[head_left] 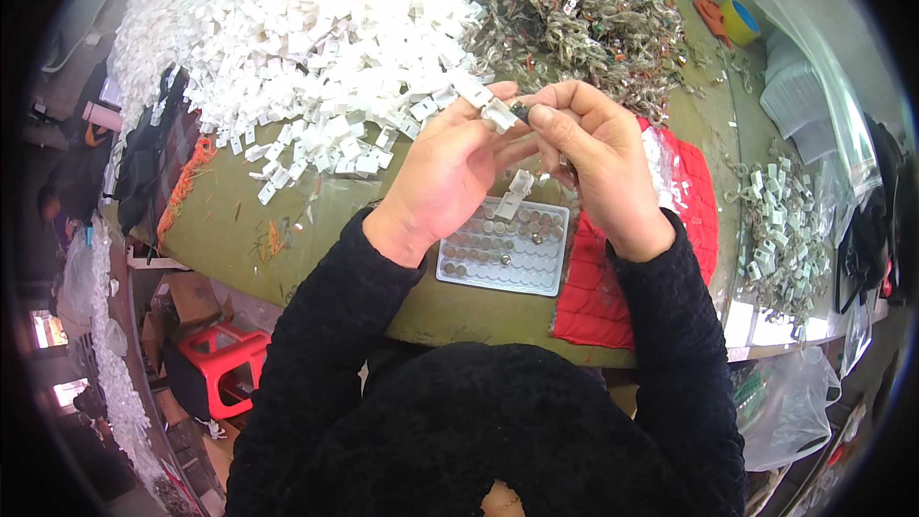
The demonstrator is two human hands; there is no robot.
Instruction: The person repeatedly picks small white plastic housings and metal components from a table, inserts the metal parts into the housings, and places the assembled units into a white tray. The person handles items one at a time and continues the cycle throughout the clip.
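Above the worktable, my left hand (436,172) holds a small white plastic housing (499,116) between thumb and fingers. My right hand (605,148) is closed in a pinch on a small dark part (520,111) with what looks like a clear wire, pressed up against the housing; its exact shape is too small to tell. Just under the hands, another white plastic piece (517,188) shows over the far edge of a pale plastic tray (550,280). Round, coin-like metal discs (488,243) sit in rows in the tray's hollows.
A large heap of white housings (306,29) covers the far left, beside a heap of clear wired parts (584,14). Red quilted cloth (598,302) lies right of the tray. Wired white pieces (780,230) are piled farther right, and a red stool (225,354) stands lower left.
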